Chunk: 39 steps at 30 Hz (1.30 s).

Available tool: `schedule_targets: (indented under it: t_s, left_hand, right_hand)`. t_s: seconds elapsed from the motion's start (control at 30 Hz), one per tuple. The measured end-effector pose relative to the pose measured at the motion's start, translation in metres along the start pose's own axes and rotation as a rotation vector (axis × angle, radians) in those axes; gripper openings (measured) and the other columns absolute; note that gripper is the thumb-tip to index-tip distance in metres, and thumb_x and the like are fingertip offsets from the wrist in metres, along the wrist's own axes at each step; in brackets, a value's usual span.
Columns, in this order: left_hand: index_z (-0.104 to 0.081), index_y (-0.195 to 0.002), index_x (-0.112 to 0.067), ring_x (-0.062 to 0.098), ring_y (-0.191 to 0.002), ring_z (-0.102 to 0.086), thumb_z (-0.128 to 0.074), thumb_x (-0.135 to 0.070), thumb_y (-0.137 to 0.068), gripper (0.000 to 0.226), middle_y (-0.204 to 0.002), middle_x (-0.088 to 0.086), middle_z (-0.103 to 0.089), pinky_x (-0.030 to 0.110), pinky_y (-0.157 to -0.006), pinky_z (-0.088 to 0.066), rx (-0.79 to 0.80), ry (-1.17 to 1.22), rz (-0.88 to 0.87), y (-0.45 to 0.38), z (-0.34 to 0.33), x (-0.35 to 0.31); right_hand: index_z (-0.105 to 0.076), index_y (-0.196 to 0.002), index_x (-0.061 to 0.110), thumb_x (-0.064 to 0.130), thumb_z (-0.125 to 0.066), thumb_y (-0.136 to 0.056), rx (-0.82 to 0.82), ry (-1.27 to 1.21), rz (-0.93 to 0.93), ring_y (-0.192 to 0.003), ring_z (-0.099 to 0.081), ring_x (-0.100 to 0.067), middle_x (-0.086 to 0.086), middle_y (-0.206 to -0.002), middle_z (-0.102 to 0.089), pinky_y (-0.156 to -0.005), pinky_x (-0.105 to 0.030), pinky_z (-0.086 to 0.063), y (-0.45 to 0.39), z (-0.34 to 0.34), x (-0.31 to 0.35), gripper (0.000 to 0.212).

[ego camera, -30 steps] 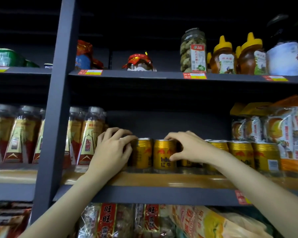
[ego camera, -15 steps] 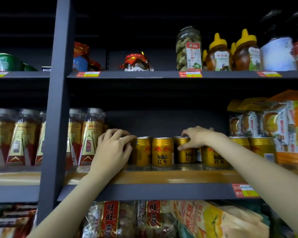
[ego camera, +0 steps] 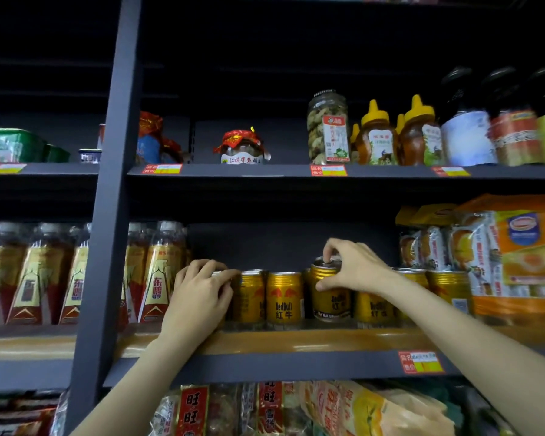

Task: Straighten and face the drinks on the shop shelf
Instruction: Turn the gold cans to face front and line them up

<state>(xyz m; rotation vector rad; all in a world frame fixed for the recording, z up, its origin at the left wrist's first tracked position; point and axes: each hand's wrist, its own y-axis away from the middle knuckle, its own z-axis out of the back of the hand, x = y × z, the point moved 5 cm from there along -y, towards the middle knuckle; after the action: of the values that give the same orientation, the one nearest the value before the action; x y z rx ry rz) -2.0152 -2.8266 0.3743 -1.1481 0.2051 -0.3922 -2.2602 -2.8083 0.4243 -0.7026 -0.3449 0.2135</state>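
Head view, gold can [ego camera: 331,294] in right grip [ego camera: 351,267]

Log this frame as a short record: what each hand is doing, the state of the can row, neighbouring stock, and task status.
left hand: left hand curled around the leftmost can, mostly hiding it
right hand: right hand grips the lifted can by its top rim
lifted can: raised above its neighbours, tilted, label partly turned away
faced can: Red Bull can upright, logo forward
left neighbours: bottles upright
right neighbours: snack packs
shelf: middle shelf
status: facing under way
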Motion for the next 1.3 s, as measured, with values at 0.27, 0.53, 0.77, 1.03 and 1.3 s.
schedule_targets:
  t_s: [0.27, 0.53, 0.77, 1.03, 1.3]
  left_hand:
    - [-0.062, -0.113, -0.022, 0.008, -0.108, -0.054, -0.036, -0.038, -0.093, 0.036, -0.112, -0.008, -0.061, 0.029, -0.099, -0.034, -0.124, 0.359, 0.044, 0.003, 0.035, -0.047]
    - [-0.046, -0.125, -0.027, 0.001, -0.097, -0.064, -0.061, -0.052, -0.072, 0.060, -0.108, -0.008, -0.068, 0.024, -0.090, -0.050, 0.437, 1.274, 0.316, 0.013, 0.035, -0.107]
    - [-0.048, -0.126, -0.009, 0.021, -0.108, -0.063, -0.072, -0.037, -0.077, 0.062, -0.116, 0.010, -0.067, 0.034, -0.092, -0.052, 0.630, 1.598, 0.390, 0.021, 0.028, -0.112]
    - [-0.048, -0.129, -0.002, 0.032, -0.118, -0.056, -0.078, -0.038, -0.068, 0.077, -0.125, 0.020, -0.059, 0.036, -0.097, -0.048, 0.627, 1.795, 0.291, 0.020, 0.032, -0.107]
    - [-0.057, -0.122, -0.008, 0.026, -0.112, -0.060, -0.071, -0.032, -0.078, 0.052, -0.119, 0.014, -0.064, 0.035, -0.093, -0.051, 0.612, 1.645, 0.282, 0.011, 0.032, -0.101]
  right_hand:
    - [-0.061, -0.094, 0.023, 0.044, -0.078, -0.066, 0.060, -0.747, -0.097, -0.098, -0.063, -0.023, -0.007, -0.105, -0.066, -0.084, -0.039, -0.053, 0.031, 0.043, 0.006, 0.039]
    - [-0.063, -0.100, 0.022, 0.054, -0.074, -0.051, 0.019, -0.797, 0.010, -0.097, -0.065, -0.021, -0.005, -0.101, -0.069, -0.091, -0.042, -0.052, 0.049, 0.056, 0.041, 0.060]
    - [-0.060, -0.099, 0.020, 0.060, -0.068, -0.071, -0.021, -0.594, -0.059, -0.088, -0.060, -0.013, 0.000, -0.096, -0.062, -0.064, -0.024, -0.044, 0.052, 0.057, 0.047, 0.049]
    - [-0.061, -0.110, 0.021, 0.043, -0.067, -0.076, 0.198, -0.775, 0.014, -0.095, -0.067, -0.020, -0.006, -0.107, -0.067, -0.080, -0.032, -0.057, 0.057, 0.058, 0.050, 0.040]
    - [-0.062, -0.105, 0.021, 0.044, -0.076, -0.068, 0.042, -0.882, -0.058, -0.095, -0.067, -0.021, -0.005, -0.104, -0.068, -0.082, -0.037, -0.056, 0.051, 0.048, 0.038, 0.045]
